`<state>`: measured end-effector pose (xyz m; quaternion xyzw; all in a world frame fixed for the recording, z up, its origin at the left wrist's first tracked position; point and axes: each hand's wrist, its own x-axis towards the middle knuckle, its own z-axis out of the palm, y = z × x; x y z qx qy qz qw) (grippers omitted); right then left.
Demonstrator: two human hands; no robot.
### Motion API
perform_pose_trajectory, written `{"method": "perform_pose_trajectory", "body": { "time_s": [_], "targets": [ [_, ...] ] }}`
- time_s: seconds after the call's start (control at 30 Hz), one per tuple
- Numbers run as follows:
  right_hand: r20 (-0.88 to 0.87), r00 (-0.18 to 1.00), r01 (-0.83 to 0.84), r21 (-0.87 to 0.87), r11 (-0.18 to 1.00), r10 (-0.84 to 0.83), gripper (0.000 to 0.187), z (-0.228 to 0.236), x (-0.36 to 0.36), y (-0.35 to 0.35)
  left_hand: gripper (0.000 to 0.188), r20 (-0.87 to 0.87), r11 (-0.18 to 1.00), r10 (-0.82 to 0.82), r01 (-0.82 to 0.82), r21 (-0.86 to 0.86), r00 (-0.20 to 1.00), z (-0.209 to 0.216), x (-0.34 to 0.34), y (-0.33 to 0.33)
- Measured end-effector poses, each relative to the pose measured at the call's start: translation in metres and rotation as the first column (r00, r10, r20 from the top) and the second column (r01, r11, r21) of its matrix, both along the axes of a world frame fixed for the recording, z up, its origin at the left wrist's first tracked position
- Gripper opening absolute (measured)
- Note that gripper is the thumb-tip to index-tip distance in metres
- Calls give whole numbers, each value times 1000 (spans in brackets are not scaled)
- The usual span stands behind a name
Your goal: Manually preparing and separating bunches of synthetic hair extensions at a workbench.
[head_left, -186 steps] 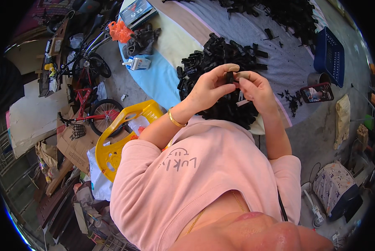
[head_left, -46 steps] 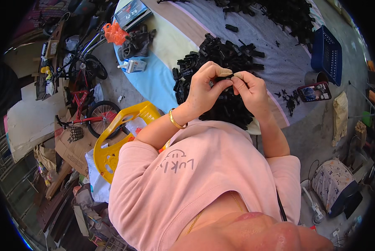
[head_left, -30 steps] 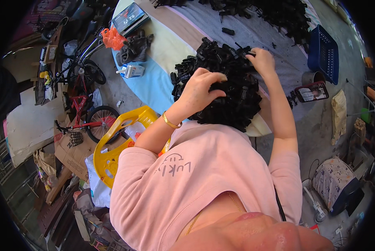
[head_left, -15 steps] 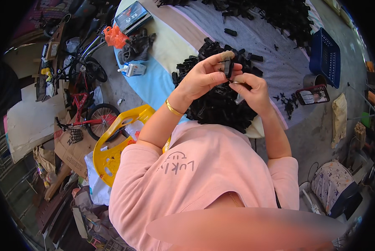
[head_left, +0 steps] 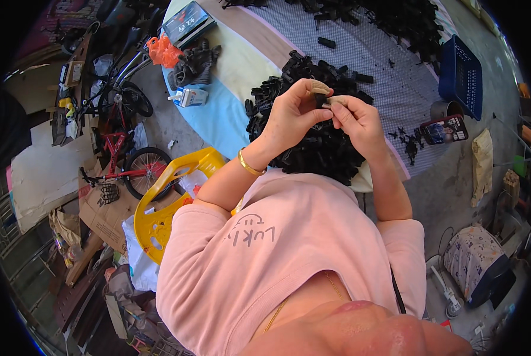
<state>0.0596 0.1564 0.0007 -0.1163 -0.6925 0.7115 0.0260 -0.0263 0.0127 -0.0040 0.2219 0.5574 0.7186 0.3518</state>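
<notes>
Over the pile of black plastic parts (head_left: 313, 151), both hands meet with their fingertips close together. My left hand (head_left: 292, 118) is closed around a small black plastic part (head_left: 320, 99), mostly hidden by the fingers. A beige covering wraps its index fingertip. My right hand (head_left: 361, 123) pinches at the right side of that part, thumb and index finger pressed together, a beige covering on its index finger too. Whatever sits between those right fingertips is too small to make out. A gold bangle (head_left: 249, 162) circles the left wrist.
The cloth-covered table (head_left: 259, 44) carries more black parts (head_left: 396, 24) at the far right, small black bits (head_left: 407, 144), a phone (head_left: 444, 129), a blue basket (head_left: 460, 77), a small box (head_left: 192, 97) and dark gloves (head_left: 195, 65). A yellow chair (head_left: 148, 207) and red bicycle (head_left: 120, 169) stand left.
The left hand has tilted the black part, so less of it shows. The right fingertips have moved up against it. The phone's screen picture has changed.
</notes>
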Motion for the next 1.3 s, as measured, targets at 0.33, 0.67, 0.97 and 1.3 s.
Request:
{"method": "perform_pose_trajectory", "body": {
  "time_s": [0.33, 0.67, 0.97, 1.3],
  "targets": [
    [-71, 997, 19, 173, 985, -7, 16, 6, 5, -7, 33, -64, 996, -17, 11, -86, 998, 7, 5, -6],
    [-71, 997, 45, 152, 987, -35, 16, -1, 8, -15, 25, -216, 993, 52, -73, -92, 975, 0, 9, -7],
    [50, 995, 93, -66, 993, -90, 15, -19, 8, -5, 39, -576, 919, 72, -279, -280, 815, 2, 19, -3],
    [-43, 997, 71, 66, 995, -69, 17, -1, 28, 10, 83, -494, 927, -372, 286, -244, 786, 30, 2, -18]
  ]
}}
